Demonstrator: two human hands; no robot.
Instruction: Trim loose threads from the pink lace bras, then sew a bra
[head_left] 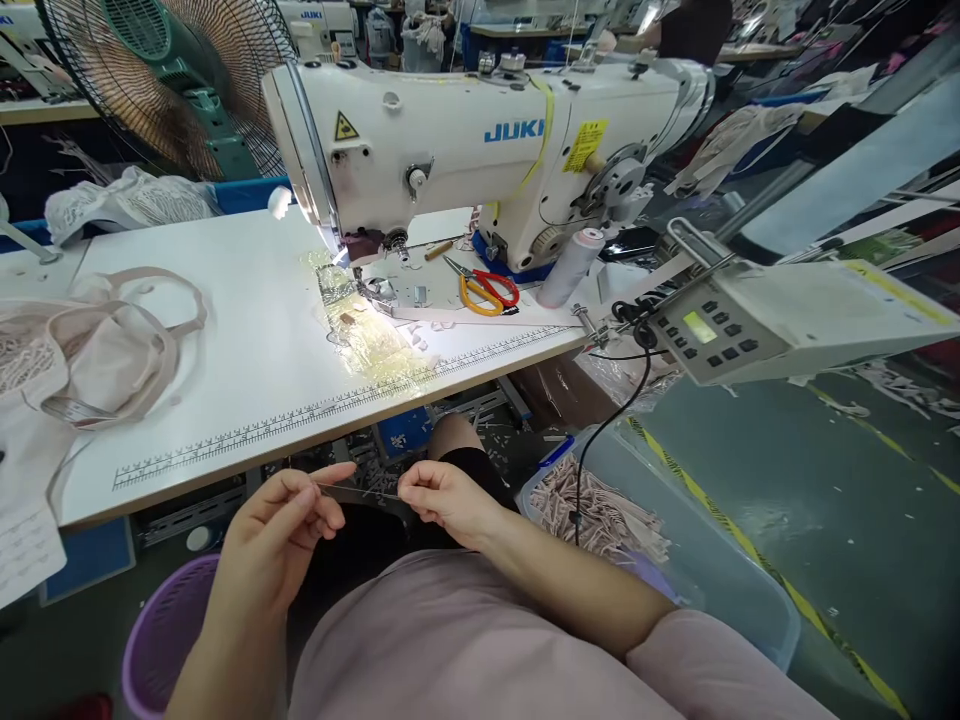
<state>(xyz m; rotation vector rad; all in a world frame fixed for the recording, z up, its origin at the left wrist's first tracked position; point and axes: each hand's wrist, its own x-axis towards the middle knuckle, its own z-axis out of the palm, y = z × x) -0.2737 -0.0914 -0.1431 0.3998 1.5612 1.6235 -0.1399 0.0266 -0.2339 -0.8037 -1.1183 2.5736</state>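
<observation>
Above my lap, in front of the table edge, both hands come close together. A thin dark strand (361, 492), like a thread or fine wire, runs between them; its exact kind is too fine to make out. My left hand (274, 525) pinches one end between thumb and a finger, with the index finger stretched toward the right. The other end sits in the closed fingertips of my right hand (444, 503). Beyond them stands a white sewing machine (450, 140), its lamp lighting the needle area. Scissors with red and orange handles (484, 290) lie on its bed.
Pale bras (112, 350) lie on the white table (247, 300) at left. A thread cone (571, 268) stands beside the machine, near a control box (712, 330). Below are a purple basket (169, 640) and a clear bin (720, 590) of fabric strips. A fan (172, 80) stands behind.
</observation>
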